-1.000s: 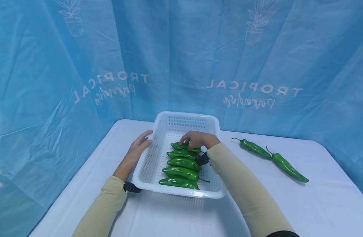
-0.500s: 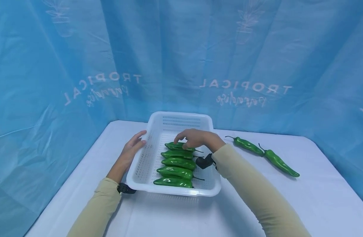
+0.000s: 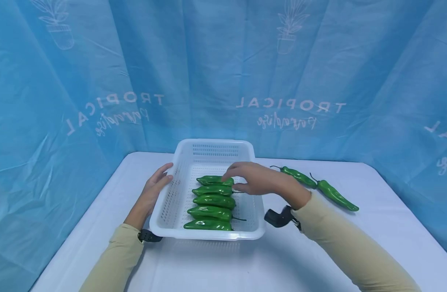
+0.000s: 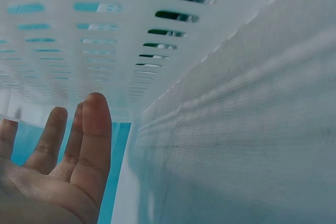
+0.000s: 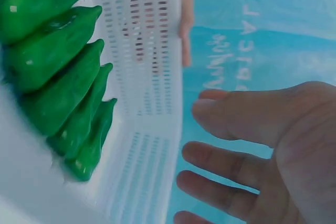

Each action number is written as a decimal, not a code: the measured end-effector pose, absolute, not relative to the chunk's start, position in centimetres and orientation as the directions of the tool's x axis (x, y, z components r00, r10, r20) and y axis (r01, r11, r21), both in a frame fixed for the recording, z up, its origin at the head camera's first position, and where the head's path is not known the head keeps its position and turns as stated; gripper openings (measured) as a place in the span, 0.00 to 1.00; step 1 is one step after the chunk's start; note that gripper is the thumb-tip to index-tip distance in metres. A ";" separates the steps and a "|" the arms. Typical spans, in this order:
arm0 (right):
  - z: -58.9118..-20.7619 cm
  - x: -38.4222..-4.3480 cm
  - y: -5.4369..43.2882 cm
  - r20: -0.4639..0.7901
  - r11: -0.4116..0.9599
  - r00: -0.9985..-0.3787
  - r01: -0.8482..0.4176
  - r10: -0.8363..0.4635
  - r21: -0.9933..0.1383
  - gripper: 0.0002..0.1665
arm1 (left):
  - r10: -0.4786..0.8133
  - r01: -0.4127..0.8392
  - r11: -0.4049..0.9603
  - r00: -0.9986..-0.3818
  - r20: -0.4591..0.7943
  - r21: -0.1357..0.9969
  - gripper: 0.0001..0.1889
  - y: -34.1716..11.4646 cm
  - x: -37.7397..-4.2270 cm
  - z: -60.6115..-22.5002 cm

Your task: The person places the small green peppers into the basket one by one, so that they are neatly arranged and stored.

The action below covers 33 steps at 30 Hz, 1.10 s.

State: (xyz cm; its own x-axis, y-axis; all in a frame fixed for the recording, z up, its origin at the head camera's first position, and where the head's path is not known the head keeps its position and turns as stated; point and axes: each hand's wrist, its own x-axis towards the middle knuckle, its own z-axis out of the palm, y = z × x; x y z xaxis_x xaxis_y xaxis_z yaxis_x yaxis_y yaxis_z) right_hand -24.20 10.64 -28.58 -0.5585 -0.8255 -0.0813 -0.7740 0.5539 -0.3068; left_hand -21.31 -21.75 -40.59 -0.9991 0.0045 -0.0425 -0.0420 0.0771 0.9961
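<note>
A white perforated plastic basket stands on the table with several long green peppers lying side by side in a row inside it. My left hand is at the basket's left side, its fingertips right at the rim; in the left wrist view its fingers are extended beside the slotted wall. Over the basket's right side is my right hand, holding nothing, thumb and fingers spread apart in the right wrist view. In the head view its fingertips overlap the stem end of the farthest pepper.
Two more green peppers lie on the white-covered table right of the basket: one farther back, another nearer, almost end to end. Blue printed curtains rise behind the table and at its sides. A black wrist device sits on my right wrist.
My right hand has let go of the farthest pepper and moved right, toward the basket's right rim. The left hand has stayed at the basket's left side. The head view has shifted slightly right.
</note>
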 end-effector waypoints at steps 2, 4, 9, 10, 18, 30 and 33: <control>-28.7 -23.4 12.6 -0.027 0.568 -0.591 -0.760 -0.806 -0.315 0.19 | 0.005 -0.044 0.078 -0.999 -0.044 0.996 0.31 -21.9 -21.3 -40.6; -29.2 -22.7 14.8 0.022 0.584 -0.620 -0.750 -0.784 -0.311 0.19 | 0.009 -0.041 0.083 -0.999 -0.042 0.996 0.31 -21.9 -21.3 -40.5; -30.5 -21.6 20.1 0.108 0.630 -0.677 -0.722 -0.728 -0.285 0.18 | -0.002 -0.048 0.104 -0.999 -0.048 0.993 0.31 -21.8 -21.3 -40.4; -30.7 -21.4 21.0 0.116 0.643 -0.691 -0.712 -0.714 -0.282 0.18 | -0.003 -0.051 0.109 -0.999 -0.051 0.993 0.31 -21.7 -21.3 -40.3; -32.3 -21.0 25.0 0.138 0.687 -0.739 -0.667 -0.659 -0.289 0.20 | -0.005 -0.056 0.095 -0.998 -0.055 0.994 0.31 -21.8 -21.2 -40.4; -33.4 -22.5 25.5 0.108 0.714 -0.795 -0.587 -0.596 -0.380 0.23 | -0.002 -0.059 0.089 -0.998 -0.059 0.994 0.32 -21.7 -21.4 -40.5; -33.7 -23.2 25.8 0.111 0.707 -0.792 -0.591 -0.601 -0.388 0.24 | -0.004 -0.057 0.087 -0.998 -0.057 0.995 0.32 -21.7 -21.3 -40.5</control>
State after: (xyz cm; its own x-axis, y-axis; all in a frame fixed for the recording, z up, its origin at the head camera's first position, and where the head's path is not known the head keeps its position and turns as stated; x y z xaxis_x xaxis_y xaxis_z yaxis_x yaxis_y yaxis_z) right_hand -23.17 25.77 -33.65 -0.7917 -0.6008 0.1109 -0.5911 0.7073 -0.3877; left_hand -21.34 -21.74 -40.49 -0.9984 -0.0036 -0.0573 -0.0573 0.0872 0.9945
